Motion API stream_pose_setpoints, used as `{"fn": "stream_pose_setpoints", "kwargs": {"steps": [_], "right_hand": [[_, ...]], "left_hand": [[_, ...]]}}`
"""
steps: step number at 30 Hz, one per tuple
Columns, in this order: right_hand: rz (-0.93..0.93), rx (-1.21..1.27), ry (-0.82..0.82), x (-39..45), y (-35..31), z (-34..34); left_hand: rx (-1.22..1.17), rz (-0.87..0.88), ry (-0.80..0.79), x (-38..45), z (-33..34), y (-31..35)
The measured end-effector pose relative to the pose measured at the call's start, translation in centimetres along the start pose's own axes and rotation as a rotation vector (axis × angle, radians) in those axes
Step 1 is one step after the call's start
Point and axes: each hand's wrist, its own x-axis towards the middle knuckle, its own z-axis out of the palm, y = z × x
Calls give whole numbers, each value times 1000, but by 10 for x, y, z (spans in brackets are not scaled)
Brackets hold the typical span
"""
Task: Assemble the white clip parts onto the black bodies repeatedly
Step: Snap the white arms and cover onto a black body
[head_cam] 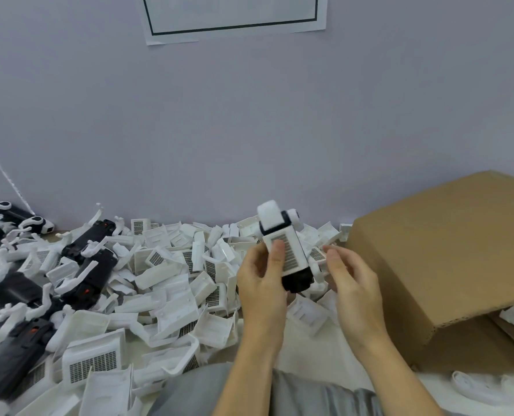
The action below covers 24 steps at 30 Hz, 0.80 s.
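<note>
A: Head view: left hand (pixel 261 274) grips the black body (pixel 298 277), thumb pressed flat on the grilled face of the white clip part (pixel 282 246), fingers curled behind. Unit is raised above the desk, tilted, white end up toward the wall.

B: Right hand?

A: Right hand (pixel 350 279) sits just beside the body's right flank, fingers loosely extended, holding nothing. Can't tell whether the fingertips touch it.

B: Handling?

A: My read: rigid moulded plastic, light, carried one-handed. Smooth shell, so a bit slippery. The thin white hooks on units in the finished pile (pixel 24 274) at the desk's left edge look like the breakable bit. Hold by the long sides of the black body, not the grille or the hooks.

B: Where's it sit in the grip?

A: Lower half is in the left hand; upper white end sticks out clear above the fingers. Loose clip pile (pixel 171 283) covers mid-desk below it, cardboard box (pixel 447 265) at the right edge.

B: Seated?

A: Looks flush; can't confirm.
</note>
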Motion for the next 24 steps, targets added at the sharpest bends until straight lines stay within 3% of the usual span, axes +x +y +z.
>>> {"fn": "stream_pose_setpoints", "kwargs": {"steps": [7, 13, 18, 20, 24], "right_hand": [[297, 67, -197, -1, 4, 3], [219, 113, -306, -4, 4, 6], [66, 140, -203, -2, 2, 2], [93, 109, -202, -2, 3, 2], [195, 35, -345, -6, 8, 7]], "left_hand": [[-347, -213, 95, 7, -2, 3], [-500, -292, 100, 9, -3, 6], [-470, -321, 83, 11, -5, 3], [-477, -320, 37, 11, -7, 3], [-418, -282, -39, 10, -6, 0]]}}
